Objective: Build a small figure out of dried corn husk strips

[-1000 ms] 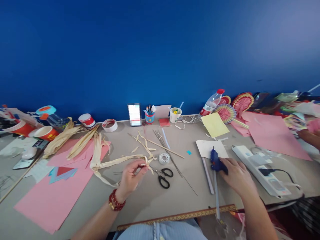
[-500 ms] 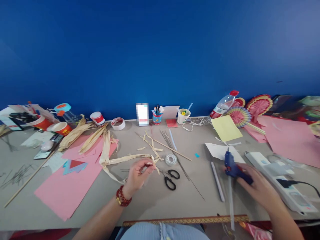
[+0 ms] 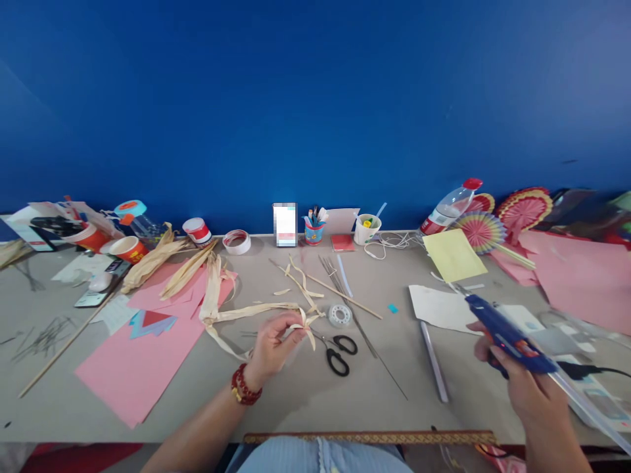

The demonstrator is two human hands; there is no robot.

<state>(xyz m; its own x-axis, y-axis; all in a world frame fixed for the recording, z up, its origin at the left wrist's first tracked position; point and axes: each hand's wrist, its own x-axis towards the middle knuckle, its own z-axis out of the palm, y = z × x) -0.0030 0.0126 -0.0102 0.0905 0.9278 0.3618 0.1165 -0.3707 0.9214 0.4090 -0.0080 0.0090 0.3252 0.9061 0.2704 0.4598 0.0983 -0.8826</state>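
Grey tabletop [image 3: 305,401] spreads across the foreground, its near edge lined by a patterned strip [image 3: 369,436]. At the fingertips of the left hand [image 3: 273,345] sits a pale husk piece [image 3: 308,323], pinched between thumb and fingers; its thin, pointed strips splay outward like petals. Wrapped around a blue glue gun [image 3: 510,335], the right hand [image 3: 527,387] holds it tilted, nozzle towards the far left, with a clear stick [image 3: 589,410] jutting from its back. Scissors [image 3: 339,351] with 2 black handles lie just beside the left hand; beyond them are a tape roll [image 3: 348,315] and, farthest, a blue wall [image 3: 315,112].
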